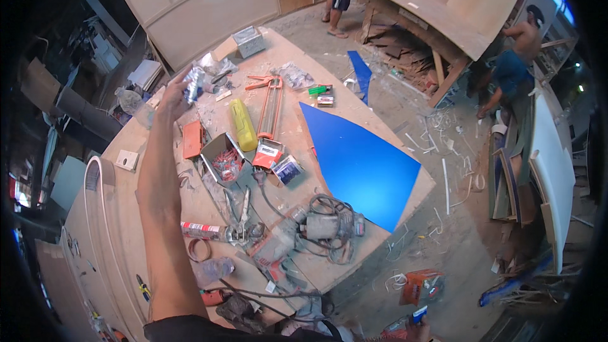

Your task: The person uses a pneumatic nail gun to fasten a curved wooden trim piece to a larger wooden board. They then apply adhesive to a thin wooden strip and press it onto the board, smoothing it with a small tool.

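1. Currently, foil pack [195, 85] sits at left hand [171, 98] fingertips; firm hold or mere touch, can't tell.
2. Near, beyond grip, rightward: grey box [249, 42].
3. Right of grip: caulking gun [277, 104], yellow case [243, 125].
4. Nearer the body from grip: open carton [217, 145], red bits inside.
5. Farther right: blue sheet [364, 164].
6. Well apart, lower edge: right hand [416, 330] by blue-white item [419, 315]; grip unclear.

One caulking gun [272, 106], two co-workers [523, 47]
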### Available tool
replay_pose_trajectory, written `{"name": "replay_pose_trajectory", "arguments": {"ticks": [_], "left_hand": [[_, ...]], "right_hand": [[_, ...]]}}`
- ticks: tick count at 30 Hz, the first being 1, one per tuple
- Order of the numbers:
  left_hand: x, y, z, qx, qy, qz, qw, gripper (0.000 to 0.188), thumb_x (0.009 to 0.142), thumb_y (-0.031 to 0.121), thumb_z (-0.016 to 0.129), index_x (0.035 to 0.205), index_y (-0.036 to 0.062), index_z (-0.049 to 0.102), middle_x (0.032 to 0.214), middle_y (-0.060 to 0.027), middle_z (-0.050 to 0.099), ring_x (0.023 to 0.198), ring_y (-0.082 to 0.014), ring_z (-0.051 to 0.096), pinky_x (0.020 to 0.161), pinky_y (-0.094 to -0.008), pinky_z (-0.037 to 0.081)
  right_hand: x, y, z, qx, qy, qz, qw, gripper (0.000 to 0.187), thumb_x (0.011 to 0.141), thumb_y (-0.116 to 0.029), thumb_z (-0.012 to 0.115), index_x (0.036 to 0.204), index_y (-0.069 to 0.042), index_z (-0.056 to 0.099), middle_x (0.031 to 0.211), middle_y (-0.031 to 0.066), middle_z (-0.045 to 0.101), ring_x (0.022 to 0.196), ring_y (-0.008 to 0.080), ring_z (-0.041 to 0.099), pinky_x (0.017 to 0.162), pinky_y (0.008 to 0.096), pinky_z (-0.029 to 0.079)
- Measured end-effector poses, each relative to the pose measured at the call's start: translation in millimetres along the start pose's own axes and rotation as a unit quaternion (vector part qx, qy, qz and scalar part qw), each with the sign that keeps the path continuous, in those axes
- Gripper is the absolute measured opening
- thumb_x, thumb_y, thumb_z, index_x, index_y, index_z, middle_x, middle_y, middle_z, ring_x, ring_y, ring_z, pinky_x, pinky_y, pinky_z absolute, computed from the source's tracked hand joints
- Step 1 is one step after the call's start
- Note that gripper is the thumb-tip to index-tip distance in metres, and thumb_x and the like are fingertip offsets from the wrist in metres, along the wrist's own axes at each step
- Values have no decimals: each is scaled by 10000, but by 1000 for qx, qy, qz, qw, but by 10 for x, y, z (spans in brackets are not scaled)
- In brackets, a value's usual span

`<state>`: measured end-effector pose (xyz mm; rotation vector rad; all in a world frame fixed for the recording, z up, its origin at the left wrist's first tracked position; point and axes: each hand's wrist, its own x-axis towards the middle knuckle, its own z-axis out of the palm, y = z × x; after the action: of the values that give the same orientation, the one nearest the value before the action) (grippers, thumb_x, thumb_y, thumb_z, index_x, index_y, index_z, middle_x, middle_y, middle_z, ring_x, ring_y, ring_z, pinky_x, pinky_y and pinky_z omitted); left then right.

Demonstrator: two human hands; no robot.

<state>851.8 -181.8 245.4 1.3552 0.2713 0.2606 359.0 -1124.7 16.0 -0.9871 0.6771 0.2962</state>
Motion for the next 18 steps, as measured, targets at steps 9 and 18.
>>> {"name": "replay_pose_trajectory", "arguments": {"ticks": [9,18], "left_hand": [[-2716,1807,970,-222,-104,175,954,704,881,-55,457,1572,-13,327,1526,-264,442,1363,-375,521,1188,-453,435],[-5589,1987,504,-228,-204,351,885,366,924,-10,653,1288,15,619,1307,-181,648,1230,-307,614,1062,-395,510]], "right_hand": [[-134,332,-245,137,98,-31,985,349,1039,-319,576,1348,-158,591,1276,57,674,1141,239,656,942,387,508],[-791,805,-971,193,-29,3,981,472,1034,-284,613,1460,-107,514,1370,84,623,1242,252,596,1080,433,450]]}}
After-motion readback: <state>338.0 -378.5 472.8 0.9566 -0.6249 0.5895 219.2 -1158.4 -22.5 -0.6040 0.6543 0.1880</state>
